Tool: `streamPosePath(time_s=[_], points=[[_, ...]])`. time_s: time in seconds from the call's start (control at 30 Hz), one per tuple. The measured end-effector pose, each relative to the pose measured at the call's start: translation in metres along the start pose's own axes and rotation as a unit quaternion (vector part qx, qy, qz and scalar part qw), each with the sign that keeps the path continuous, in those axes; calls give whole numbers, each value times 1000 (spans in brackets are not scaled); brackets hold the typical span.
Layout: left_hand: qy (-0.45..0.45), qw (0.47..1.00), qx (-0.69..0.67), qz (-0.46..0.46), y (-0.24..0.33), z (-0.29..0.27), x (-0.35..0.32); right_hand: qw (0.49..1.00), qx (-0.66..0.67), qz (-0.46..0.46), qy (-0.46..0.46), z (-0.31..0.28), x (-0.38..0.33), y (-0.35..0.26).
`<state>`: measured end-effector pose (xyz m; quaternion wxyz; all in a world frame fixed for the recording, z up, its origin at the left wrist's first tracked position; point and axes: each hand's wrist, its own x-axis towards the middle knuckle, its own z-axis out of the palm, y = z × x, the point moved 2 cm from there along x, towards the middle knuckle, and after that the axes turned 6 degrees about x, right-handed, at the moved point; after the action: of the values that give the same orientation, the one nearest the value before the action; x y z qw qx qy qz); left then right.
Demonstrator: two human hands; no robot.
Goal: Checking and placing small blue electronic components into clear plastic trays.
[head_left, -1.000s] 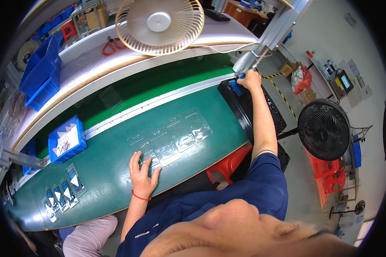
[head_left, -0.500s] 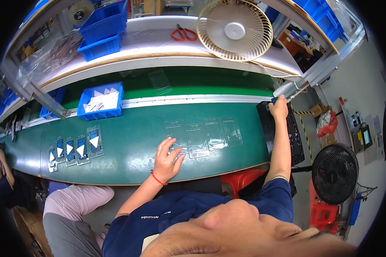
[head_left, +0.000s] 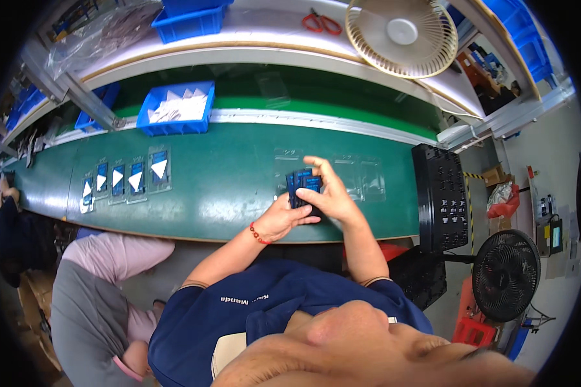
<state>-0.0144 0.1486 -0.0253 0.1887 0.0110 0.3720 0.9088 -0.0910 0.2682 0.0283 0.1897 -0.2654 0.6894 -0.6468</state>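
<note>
A small fanned stack of dark cards with blue print is held between my two hands over the middle of the green bench. My left hand, with a red bracelet at its wrist, supports the stack from below. On the other side my right hand grips it, the thumb lying across the front and the index finger raised. Clear plastic blister shells lie flat on the bench behind and beside my hands, some partly covered by them. Farther left stand several clear packs with dark blue cards and white triangular pieces inside.
A blue bin of white triangular pieces stands by the metal rail. Black trays occupy the bench's right end. On the shelf above are red-handled cutters and a fan cage. A seated person is at my left.
My right hand has come from the black trays at the right to the middle, now with the dark cards. My left hand has left the blister shells and joined it. The view has shifted.
</note>
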Motion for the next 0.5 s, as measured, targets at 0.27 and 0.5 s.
streamPosePath(time_s=[0.27,0.5], points=[[156,986,35,52,24,-20,-33,988,104,112,-15,4,14,12],[184,978,-28,99,23,-38,-48,979,-195,32,39,-5,46,31]])
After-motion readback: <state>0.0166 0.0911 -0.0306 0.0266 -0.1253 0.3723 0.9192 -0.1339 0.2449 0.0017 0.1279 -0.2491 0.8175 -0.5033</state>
